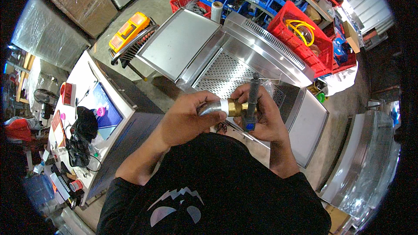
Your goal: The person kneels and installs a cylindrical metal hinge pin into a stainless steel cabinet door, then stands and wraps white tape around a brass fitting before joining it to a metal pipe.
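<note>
Both hands are raised in front of my chest over a stainless steel cooking unit. My left hand (179,118) is closed round a bent silver metal pipe (209,108), thumb along its near side. White tape (224,106) wraps the pipe's end, where it meets a brass valve (234,108). Fingers of my right hand (269,115) grip the valve from the right. A long dark lever (253,98) with a blue patch at its near end crosses in front of those fingers. Part of the brass body is hidden behind the lever and fingers.
Beneath my hands is the steel unit with a perforated tray (226,70) and a flat side panel (185,39). Left stands a white table (124,100) with a black cap and cables. A yellow toolbox (129,30), red crate (300,39) and blue parts bins (250,0) are beyond.
</note>
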Available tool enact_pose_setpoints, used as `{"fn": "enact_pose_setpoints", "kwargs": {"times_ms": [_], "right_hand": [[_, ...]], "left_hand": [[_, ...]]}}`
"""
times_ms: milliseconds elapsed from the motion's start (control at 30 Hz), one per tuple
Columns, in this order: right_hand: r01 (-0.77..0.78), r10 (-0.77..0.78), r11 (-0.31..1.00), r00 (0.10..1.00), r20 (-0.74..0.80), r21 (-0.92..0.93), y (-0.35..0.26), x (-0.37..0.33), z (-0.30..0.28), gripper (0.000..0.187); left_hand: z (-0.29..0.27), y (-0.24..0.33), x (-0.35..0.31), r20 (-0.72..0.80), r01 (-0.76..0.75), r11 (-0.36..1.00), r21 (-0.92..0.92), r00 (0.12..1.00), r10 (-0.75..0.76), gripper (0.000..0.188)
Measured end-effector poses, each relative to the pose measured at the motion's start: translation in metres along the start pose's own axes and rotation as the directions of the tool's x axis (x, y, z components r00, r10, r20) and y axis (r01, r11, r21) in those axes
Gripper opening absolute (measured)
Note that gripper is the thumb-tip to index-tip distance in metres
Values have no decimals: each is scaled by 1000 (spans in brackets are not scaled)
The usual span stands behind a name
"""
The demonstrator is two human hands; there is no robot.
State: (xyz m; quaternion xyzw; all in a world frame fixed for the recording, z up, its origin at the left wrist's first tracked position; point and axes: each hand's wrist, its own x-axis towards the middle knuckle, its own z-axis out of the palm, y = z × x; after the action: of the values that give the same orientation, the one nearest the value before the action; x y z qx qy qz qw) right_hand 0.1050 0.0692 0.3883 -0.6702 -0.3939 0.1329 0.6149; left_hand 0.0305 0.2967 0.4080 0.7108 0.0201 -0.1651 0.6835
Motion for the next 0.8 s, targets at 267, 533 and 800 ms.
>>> {"fn": "enact_pose_setpoints", "kwargs": {"times_ms": [267,533,800], "right_hand": [[-142,143,987,990,-9,79,-3,-4,-7,45],[-90,88,987,996,20,136,3,-9,-8,46],[18,-18,1000,999,-28,1,0,-9,-6,43]], "left_hand": [[7,-9,4,-59,-354,884,307,920,388,31],[13,-9,-1,-76,-362,846,392,904,422,39],[10,-5,-4,-18,-312,853,419,936,351,36]]}}
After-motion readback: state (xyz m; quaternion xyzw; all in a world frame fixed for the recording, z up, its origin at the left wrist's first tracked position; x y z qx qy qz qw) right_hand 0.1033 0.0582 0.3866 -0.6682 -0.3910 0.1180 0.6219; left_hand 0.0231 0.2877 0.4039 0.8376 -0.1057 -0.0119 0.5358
